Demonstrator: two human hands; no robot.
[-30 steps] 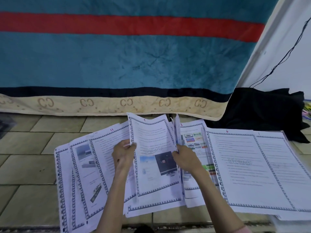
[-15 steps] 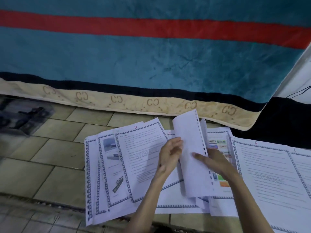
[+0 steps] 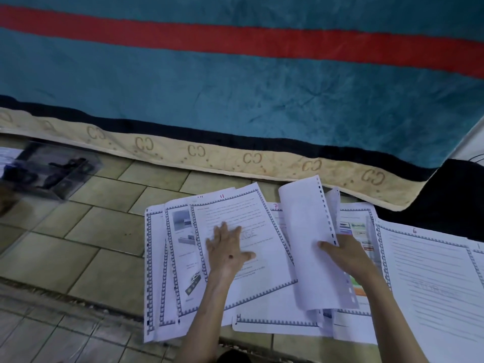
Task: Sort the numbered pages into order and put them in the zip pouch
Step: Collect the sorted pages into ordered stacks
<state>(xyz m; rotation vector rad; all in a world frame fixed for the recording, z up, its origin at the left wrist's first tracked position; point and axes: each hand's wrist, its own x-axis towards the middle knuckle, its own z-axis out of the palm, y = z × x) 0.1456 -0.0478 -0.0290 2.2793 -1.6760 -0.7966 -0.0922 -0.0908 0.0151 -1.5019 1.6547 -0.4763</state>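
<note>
Several white numbered pages with patterned borders lie fanned out on the tiled floor. My left hand (image 3: 227, 250) rests flat, fingers spread, on the page marked 11 (image 3: 235, 224). My right hand (image 3: 343, 254) holds a curled page (image 3: 306, 231), blank side up, lifted over the middle pile. A page marked 7 (image 3: 277, 213) peeks out beneath it. The page marked 6 (image 3: 424, 271) lies at the right. A clear zip pouch (image 3: 52, 170) with dark items inside lies on the floor at the far left.
A teal blanket (image 3: 235, 87) with a red stripe and beige edge hangs behind the pages. Black cloth (image 3: 450, 200) lies at the right. Tiled floor (image 3: 86, 231) stretches between the pages and the pouch.
My left hand has let go of the lifted page and moved left onto page 11, flat. The right hand still holds the page up. The view has swung left, showing more of the pouch.
</note>
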